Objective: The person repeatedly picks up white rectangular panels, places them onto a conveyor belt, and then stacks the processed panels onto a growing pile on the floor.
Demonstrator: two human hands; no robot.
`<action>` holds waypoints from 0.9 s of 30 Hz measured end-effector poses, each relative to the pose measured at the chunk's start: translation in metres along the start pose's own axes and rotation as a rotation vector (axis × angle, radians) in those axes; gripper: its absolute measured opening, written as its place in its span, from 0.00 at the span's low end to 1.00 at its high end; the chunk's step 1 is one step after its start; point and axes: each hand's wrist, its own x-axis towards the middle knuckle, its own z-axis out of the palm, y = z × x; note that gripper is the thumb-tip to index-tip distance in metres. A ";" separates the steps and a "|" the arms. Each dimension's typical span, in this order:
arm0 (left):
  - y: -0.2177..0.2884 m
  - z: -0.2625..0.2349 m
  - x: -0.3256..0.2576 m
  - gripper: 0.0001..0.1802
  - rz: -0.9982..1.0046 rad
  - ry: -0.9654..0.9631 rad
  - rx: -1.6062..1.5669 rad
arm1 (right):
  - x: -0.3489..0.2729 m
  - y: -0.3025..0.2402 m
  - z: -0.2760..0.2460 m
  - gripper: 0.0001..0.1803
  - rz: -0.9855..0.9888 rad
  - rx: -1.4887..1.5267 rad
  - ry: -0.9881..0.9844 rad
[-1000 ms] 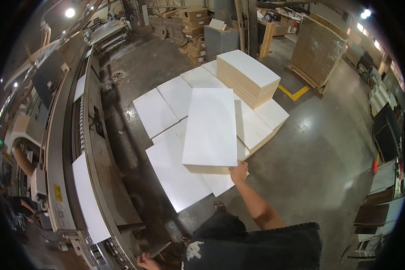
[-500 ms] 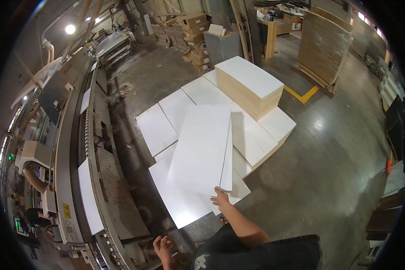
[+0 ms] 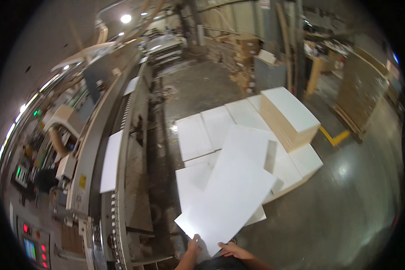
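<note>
A long white board [image 3: 238,198] slants across the middle, its near end toward my body. My left hand [image 3: 194,245] grips its near left edge, thumb on top. On the near right edge my right hand [image 3: 229,249] is closed too, its thumb also showing on top. The fingers beneath the board are hidden. Beyond and under it lie low stacks of white boards [image 3: 194,137], set side by side. A taller stack of boards [image 3: 283,121] with pale beige edges stands at their far right.
Left of me runs a long machine [image 3: 137,189] with a white board [image 3: 112,162] on its track. A control panel [image 3: 31,243] with a lit screen is at the lower left. Cardboard boxes [image 3: 246,49] stand at the back; a wrapped upright stack [image 3: 362,96] is far right.
My left hand has come up from beside the machine onto the board. The board has been drawn toward me and turned, now held by both hands. The view has swung left.
</note>
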 end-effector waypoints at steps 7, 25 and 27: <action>0.010 -0.078 -0.081 0.25 0.414 0.598 0.277 | -0.007 -0.018 -0.053 0.35 -0.295 0.692 0.424; -0.146 -0.422 -0.322 0.23 0.738 1.585 -0.568 | 0.021 0.005 0.350 0.24 0.163 -0.246 -0.298; -0.167 -0.444 -0.332 0.23 0.839 1.523 -0.798 | 0.022 0.017 0.395 0.22 0.159 -0.329 -0.358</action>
